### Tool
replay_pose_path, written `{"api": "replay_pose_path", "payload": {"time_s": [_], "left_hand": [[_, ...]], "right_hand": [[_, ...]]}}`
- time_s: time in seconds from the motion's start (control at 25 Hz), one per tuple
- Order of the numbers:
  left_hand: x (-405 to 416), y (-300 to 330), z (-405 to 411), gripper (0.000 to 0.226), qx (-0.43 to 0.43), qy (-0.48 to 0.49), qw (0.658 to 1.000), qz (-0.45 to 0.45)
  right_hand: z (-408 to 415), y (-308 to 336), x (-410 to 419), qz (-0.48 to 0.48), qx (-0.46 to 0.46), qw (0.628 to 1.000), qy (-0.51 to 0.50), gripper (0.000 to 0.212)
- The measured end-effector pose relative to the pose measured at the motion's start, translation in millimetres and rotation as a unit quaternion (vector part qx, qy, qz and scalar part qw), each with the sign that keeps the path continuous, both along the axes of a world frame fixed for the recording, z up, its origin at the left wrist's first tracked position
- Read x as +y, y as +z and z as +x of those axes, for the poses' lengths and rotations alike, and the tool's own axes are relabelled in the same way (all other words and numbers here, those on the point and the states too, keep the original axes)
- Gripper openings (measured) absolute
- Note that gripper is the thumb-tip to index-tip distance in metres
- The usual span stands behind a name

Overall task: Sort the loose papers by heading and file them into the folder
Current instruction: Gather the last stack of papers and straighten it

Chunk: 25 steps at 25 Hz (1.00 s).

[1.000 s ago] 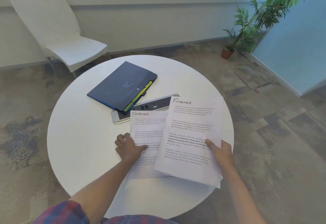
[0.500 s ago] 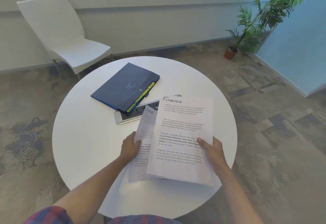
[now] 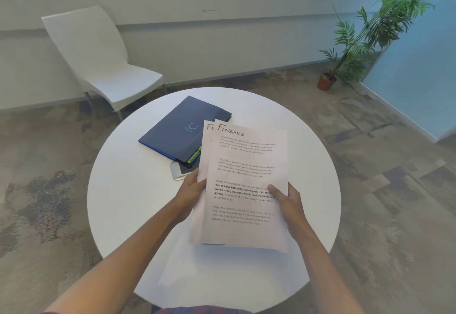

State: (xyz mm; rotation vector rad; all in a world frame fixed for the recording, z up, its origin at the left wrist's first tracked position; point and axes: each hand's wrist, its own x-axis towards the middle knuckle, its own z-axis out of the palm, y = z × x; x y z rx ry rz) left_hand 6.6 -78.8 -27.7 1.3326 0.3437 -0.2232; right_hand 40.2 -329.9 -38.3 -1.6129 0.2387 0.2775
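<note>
Two printed sheets headed "Finance" [image 3: 244, 180] are held together above the round white table [image 3: 128, 190], the front sheet almost covering the one behind it. My left hand [image 3: 191, 194] grips their left edge and my right hand [image 3: 286, 200] grips the right edge, thumb on the text. A dark blue folder [image 3: 180, 131] lies closed on the table behind the sheets, with yellow and green tabs [image 3: 195, 157] showing at its near edge. The sheets hide the folder's right corner.
A silver power socket strip [image 3: 179, 170] is set into the table just under the folder's near edge. A white chair [image 3: 103, 61] stands behind the table at the left. A potted plant [image 3: 357, 42] stands by the blue partition at the right.
My left hand lifted the lower sheet off the table and brought it behind the sheet in my right hand. Both sheets now overlap and sit higher, nearer the folder.
</note>
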Motion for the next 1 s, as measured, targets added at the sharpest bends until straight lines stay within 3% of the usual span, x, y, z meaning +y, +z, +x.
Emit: {"api": "replay_pose_path", "payload": {"time_s": [0.12, 0.24, 0.28, 0.36, 0.44, 0.52, 0.72, 1.0], "left_hand": [[6, 7, 2, 0.027, 0.017, 0.005, 1.0, 0.018], [14, 11, 2, 0.044, 0.055, 0.024, 0.998, 0.012], [15, 11, 1, 0.04, 0.046, 0.021, 0.999, 0.011], [16, 10, -2, 0.027, 0.021, 0.012, 0.999, 0.023], [16, 9, -4, 0.029, 0.019, 0.013, 0.999, 0.03], [18, 9, -4, 0.03, 0.023, 0.024, 0.999, 0.023], [26, 14, 0, 0.033, 0.014, 0.013, 1.0, 0.02], [30, 21, 15, 0.024, -0.027, 0.03, 0.996, 0.077]], "right_hand": [[0, 6, 11, 0.001, -0.024, 1.0, -0.001, 0.027], [-3, 11, 20, -0.017, -0.06, 0.998, -0.001, 0.032], [-4, 12, 23, -0.024, -0.07, 0.997, -0.001, 0.035], [-7, 11, 30, -0.044, -0.09, 0.995, 0.008, 0.051], [-8, 7, 35, -0.045, -0.089, 0.995, 0.015, 0.071], [-6, 13, 38, -0.024, -0.072, 0.997, 0.011, 0.078], [14, 34, 32, 0.085, -0.022, 0.996, 0.009, 0.026], [17, 27, 49, 0.102, -0.033, 0.994, 0.005, 0.022]]}}
